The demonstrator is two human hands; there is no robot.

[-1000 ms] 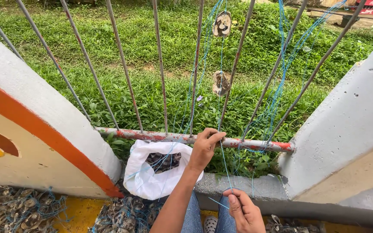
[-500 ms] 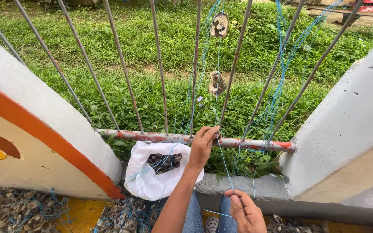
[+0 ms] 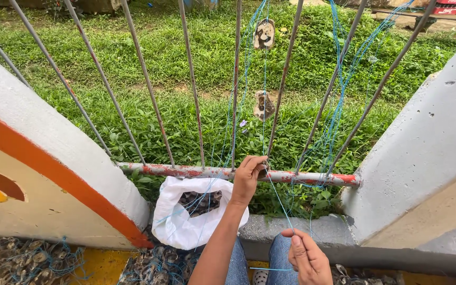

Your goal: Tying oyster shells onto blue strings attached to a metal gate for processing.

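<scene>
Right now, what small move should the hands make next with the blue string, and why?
Probably draw the right hand back a little to tighten the blue string. The string runs from its pinch up to the left hand, which holds it at the rusty rail.

blue string [image 3: 278,203] | grey rail [image 3: 196,171] with red, flaking patches | white plastic bag [image 3: 178,224], dark shells inside | wall [image 3: 54,174] white above an orange band, yellow below | grey upright bars [image 3: 146,79] | green grass [image 3: 186,63] | brown-and-white mottled hanging shells [image 3: 263,105]
</scene>
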